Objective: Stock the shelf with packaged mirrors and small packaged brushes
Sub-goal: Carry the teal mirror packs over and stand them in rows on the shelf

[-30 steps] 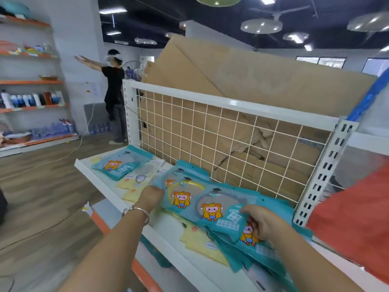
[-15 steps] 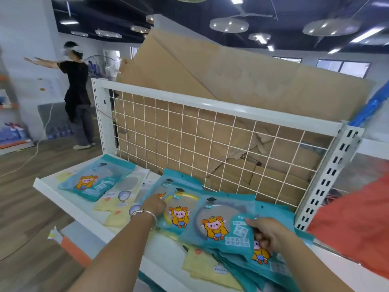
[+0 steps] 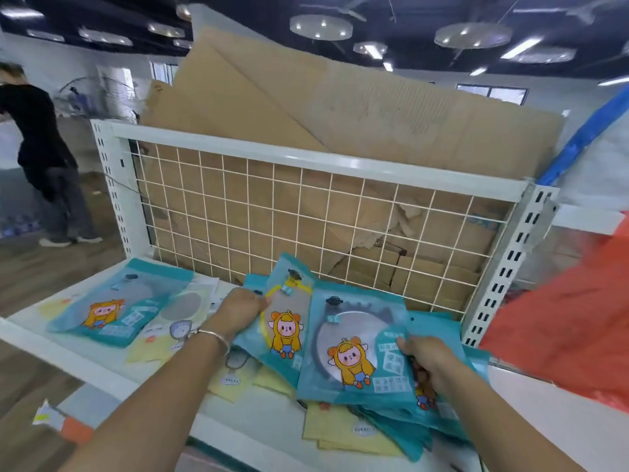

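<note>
Teal mirror packets with a cartoon figure lie fanned on the white shelf (image 3: 68, 352). My left hand (image 3: 240, 310), with a silver bangle on the wrist, grips the left edge of one tilted packet (image 3: 289, 315). My right hand (image 3: 429, 364) pinches the right side of the front packet (image 3: 347, 356), which lies on a stack of more teal packets (image 3: 439, 420). Another teal packet (image 3: 115, 308) rests flat at the shelf's left. Pale yellow packets (image 3: 343, 427) lie underneath, their contents unclear.
A white wire grid back panel (image 3: 306, 212) rises behind the shelf, with brown cardboard sheets (image 3: 323, 107) stacked behind it. A slotted upright (image 3: 500, 277) stands at the right, next to red fabric (image 3: 571, 318). A person in black (image 3: 37, 148) stands at the far left.
My left hand has moved from the packets' left end to the tilted packet's edge and lifted it. The view has swung right and closer. My right hand stays on the front packet.
</note>
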Tool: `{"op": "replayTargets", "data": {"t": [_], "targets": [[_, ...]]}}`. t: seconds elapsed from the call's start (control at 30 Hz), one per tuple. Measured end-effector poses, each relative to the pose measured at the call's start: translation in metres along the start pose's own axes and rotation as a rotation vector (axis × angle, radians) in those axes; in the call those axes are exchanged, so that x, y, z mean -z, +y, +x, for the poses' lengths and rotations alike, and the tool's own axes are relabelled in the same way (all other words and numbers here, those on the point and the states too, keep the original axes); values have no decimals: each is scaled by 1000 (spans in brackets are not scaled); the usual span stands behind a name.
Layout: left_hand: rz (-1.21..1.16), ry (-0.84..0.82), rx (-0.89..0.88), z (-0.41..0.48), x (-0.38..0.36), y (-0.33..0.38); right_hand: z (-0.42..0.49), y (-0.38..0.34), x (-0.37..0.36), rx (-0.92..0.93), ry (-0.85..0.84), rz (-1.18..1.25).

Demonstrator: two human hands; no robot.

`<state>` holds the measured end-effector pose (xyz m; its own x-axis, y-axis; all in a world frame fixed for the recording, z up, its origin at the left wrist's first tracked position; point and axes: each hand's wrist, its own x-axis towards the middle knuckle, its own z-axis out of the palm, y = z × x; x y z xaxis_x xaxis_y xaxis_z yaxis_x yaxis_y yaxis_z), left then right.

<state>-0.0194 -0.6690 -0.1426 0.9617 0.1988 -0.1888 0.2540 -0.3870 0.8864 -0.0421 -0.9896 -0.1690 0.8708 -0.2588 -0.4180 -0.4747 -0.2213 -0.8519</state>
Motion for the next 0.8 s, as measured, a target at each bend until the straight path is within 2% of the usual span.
{"op": "replayTargets", "data": {"t": [0.07, 0.13, 0.23, 0.3, 0.43, 0.67, 0.8], "targets": [[12, 55, -113, 8, 11, -2, -7, -3, 2, 31, 41, 104], [-125, 111, -176, 12, 20, -7, -17, -7, 9, 76, 58, 223], [-470, 50, -194, 12, 11, -2, -31, -4, 33, 198, 190, 311], [-543, -4, -174, 12, -11, 5, -39, 3, 58, 262, 299, 368], [-544, -199, -225, -5, -77, 37, -64, 23, 120, 293, 512, 476], [-521, -468, -364, -83, -203, 104, -141, 82, 238, 302, 864, 506], [-529, -569, -379, -132, -269, 123, -188, 118, 296, 283, 993, 530]]}}
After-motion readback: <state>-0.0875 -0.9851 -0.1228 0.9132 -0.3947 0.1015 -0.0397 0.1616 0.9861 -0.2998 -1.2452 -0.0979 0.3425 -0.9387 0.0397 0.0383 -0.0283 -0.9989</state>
